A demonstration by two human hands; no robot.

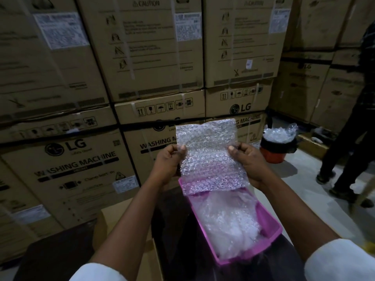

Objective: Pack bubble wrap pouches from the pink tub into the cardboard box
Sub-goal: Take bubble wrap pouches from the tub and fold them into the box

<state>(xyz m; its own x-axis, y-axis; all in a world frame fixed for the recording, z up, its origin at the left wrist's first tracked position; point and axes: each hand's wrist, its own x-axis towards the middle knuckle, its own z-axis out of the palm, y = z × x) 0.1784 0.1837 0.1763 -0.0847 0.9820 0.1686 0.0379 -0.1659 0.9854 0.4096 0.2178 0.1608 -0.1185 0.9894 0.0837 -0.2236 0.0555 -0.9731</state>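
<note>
Head view: bubble wrap pouch [207, 155], flat, rectangular, translucent, dimpled all over, held upright above far end of pink tub [273, 225]. Left hand [169, 162] pinched shut on pouch's left edge, thumb on the near face. Right hand [246, 161] pinched shut on right edge, likewise thumb forward. Lower margin of pouch overlapping tub's far rim, tinted pink by it. Tub: rigid plastic, rectangular, rounded corners, holding a loose crumpled heap of clear pouches [229, 218]. Open cardboard box [123, 226], matt brown, flaps up, just left of tub, mostly behind left forearm. Behind: stacked corrugated cartons [81, 159] printed "LG WASHING MACHINE". Far right: round orange bucket [273, 154], more bubble wrap inside.
</note>
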